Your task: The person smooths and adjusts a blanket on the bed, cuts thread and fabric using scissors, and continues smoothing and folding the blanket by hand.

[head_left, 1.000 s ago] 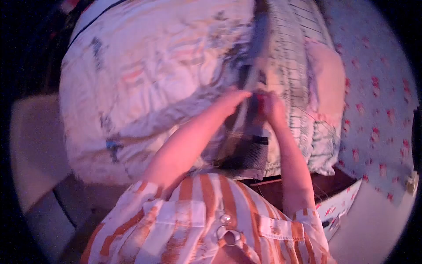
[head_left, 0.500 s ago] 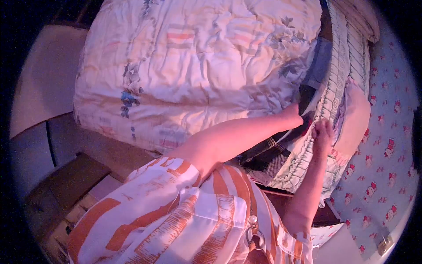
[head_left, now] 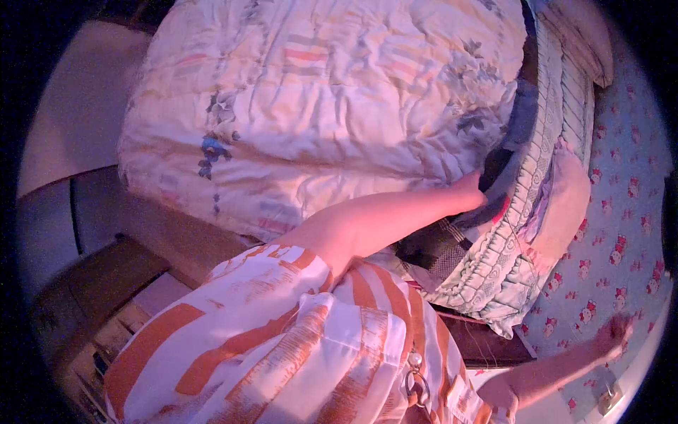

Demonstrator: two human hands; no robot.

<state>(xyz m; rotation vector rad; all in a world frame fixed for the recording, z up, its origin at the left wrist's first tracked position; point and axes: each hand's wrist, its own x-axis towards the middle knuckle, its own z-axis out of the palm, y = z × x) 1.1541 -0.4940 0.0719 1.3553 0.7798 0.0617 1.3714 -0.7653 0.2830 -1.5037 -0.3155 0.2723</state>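
My left hand (head_left: 467, 193) is at the right edge of a puffy floral quilt (head_left: 325, 127), beside the gap between it and a patterned, ruffle-edged cover (head_left: 533, 169). Its fingers are hidden, so I cannot see whether it grips the quilt. Dark cloth and a checked fabric (head_left: 450, 253) lie in that gap, with a small red patch near the hand. My right hand (head_left: 616, 338) is stretched out to the far right, in front of the printed wallpaper and apart from the bedding. It is dim and blurred, and its fingers are unclear.
Blue wallpaper (head_left: 632, 184) with small red-and-white figures runs along the right side. A wall socket (head_left: 609, 399) sits low at the right. Below the cover is a dark brown box-like edge (head_left: 494, 344). Brown furniture (head_left: 92, 290) stands at the lower left.
My right hand has left the ruffled cover and swung right and down toward the wallpaper. My left hand stays by the quilt's edge. The view has shifted slightly.
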